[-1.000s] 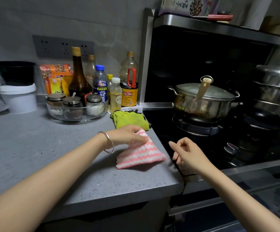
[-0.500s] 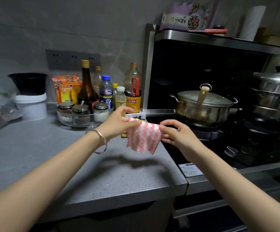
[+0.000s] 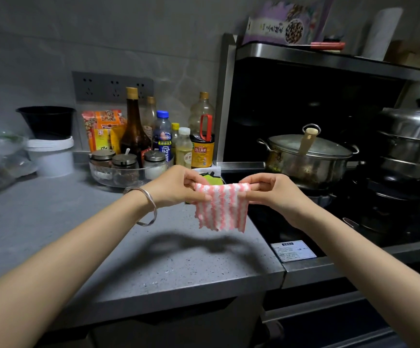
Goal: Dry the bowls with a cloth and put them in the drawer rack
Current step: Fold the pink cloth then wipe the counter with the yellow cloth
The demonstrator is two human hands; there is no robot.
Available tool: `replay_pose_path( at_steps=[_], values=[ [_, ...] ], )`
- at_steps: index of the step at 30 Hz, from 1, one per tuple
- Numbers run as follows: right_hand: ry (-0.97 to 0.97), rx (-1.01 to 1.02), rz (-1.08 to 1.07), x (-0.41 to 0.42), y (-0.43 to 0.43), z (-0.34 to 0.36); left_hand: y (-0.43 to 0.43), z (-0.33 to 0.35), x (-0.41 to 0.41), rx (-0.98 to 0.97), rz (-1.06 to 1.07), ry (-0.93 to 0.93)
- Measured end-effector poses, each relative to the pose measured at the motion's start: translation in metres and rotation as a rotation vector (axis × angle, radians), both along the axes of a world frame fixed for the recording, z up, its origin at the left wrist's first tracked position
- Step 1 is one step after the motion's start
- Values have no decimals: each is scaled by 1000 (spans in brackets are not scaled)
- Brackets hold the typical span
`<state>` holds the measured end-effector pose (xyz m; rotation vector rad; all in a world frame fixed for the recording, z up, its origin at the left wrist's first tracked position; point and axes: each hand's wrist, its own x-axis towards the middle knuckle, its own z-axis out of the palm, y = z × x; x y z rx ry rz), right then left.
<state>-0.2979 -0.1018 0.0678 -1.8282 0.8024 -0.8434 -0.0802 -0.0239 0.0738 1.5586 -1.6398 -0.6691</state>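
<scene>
Both hands are raised above the front edge of the counter and pinch the top edge of a pink-and-white striped cloth (image 3: pixel 221 209). The left hand (image 3: pixel 176 187) grips the upper left corner between thumb and curled fingers, and the right hand (image 3: pixel 271 194) grips the upper right corner the same way. The cloth hangs down between them, clear of the surface, spread out flat with its lower edge loose. A silver bangle (image 3: pixel 148 209) sits on the left wrist.

Below the cloth lies the grey speckled countertop (image 3: pixel 153 267), carrying the shadow of hands and cloth. Just behind the left hand a green cloth (image 3: pixel 212 178) lies on the counter, partly hidden. Further back stands a clear glass tray (image 3: pixel 118 178) with lidded seasoning jars, and behind it a cluster of bottles, among them a tall dark brown bottle (image 3: pixel 133 131) and a soy sauce bottle (image 3: pixel 202 146) with a red handle. At far left a black container (image 3: pixel 45 120) rests on a white tub (image 3: pixel 50 156).

To the right is a black stove (image 3: pixel 291 227). On it sits a lidded steel pot (image 3: pixel 309 159), with a wooden handle (image 3: pixel 308 141) lying on the lid, and a stacked steel steamer (image 3: pixel 412 141) beside it.
</scene>
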Motion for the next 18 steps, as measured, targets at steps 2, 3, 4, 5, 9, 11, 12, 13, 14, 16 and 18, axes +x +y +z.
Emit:
replay_pose_path(
  at_steps=[2,3,4,5,9,11,12,13,14,16,18],
  values=[
    [12,-61,-28,1,-1,-3,-3,-4,-1,14,-14,-79],
    [22,-89,-41,2,-1,-4,-4,-5,-1,17,-11,-138],
    [38,-123,-55,2,-2,-5,-6,-6,-2,9,2,-204],
    [60,-166,-68,1,-4,-6,-7,-7,-2,-10,16,-265],
    [144,-272,-58,-4,-8,-6,-9,-9,3,-41,-9,-338],
    [103,-168,5,-5,-11,-6,-11,-10,2,2,-61,-214],
    [69,-77,40,-5,-13,-6,-13,-11,0,31,-74,-111],
    [38,21,68,-5,-15,-9,-15,-14,-2,71,-75,-1],
    [16,103,83,-5,-17,-13,-18,-18,-4,122,-74,87],
    [20,217,70,-5,-24,-30,-25,-34,-7,240,-77,153],
    [77,307,51,-4,-32,-55,-32,-56,-9,351,-60,133]
  ],
)
